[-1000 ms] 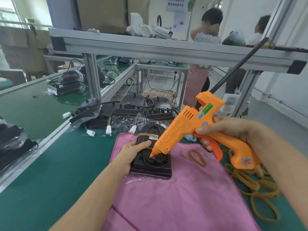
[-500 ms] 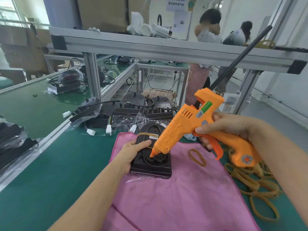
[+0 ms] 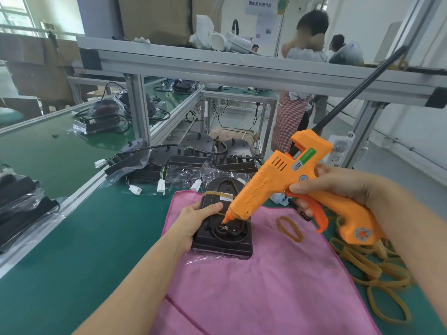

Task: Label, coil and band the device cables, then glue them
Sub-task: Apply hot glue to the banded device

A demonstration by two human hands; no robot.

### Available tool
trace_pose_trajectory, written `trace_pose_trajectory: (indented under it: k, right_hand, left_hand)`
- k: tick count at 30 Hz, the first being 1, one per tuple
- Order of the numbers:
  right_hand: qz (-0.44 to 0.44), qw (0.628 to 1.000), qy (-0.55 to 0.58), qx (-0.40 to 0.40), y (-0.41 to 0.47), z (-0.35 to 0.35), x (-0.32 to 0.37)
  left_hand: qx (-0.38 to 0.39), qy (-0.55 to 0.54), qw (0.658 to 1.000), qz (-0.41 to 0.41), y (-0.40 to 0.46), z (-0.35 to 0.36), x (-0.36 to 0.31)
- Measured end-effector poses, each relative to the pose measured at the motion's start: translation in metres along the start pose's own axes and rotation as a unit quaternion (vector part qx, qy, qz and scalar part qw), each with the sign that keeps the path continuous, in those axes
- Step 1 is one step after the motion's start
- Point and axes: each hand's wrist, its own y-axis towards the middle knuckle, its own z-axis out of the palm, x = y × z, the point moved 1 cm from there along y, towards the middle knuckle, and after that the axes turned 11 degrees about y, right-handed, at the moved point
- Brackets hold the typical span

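A black device [image 3: 223,240] with a coiled cable in its recess lies on a pink cloth [image 3: 261,293]. A tan rubber band crosses its far end beside a small label. My left hand [image 3: 193,221] grips the device's left edge, thumb on top. My right hand [image 3: 338,187] holds an orange glue gun [image 3: 285,182], fingers on the trigger. The gun's nozzle tip touches the cable inside the recess.
One loose rubber band [image 3: 289,228] lies on the cloth; a pile of bands [image 3: 372,272] sits on the green bench at right. More black devices [image 3: 183,163] with cables and white connectors lie behind the cloth. An aluminium frame [image 3: 242,68] spans overhead. People stand behind it.
The glue gun and both hands have stayed almost still, with the nozzle on the same spot. The people in the background have shifted.
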Motion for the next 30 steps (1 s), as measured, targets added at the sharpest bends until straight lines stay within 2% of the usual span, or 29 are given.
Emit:
trace_pose_trajectory:
  k: [21, 30]
  right_hand:
    - [-0.006, 1.0, 0.01, 0.021, -0.0006, -0.0008, -0.0092]
    - [-0.009, 1.0, 0.013, 0.003, -0.001, -0.0018, -0.0098]
  left_hand:
    - [0.002, 0.0, 1.0, 0.003, 0.0002, -0.0005, 0.0003]
    - [0.004, -0.002, 1.0, 0.0, -0.0011, 0.0001, -0.001]
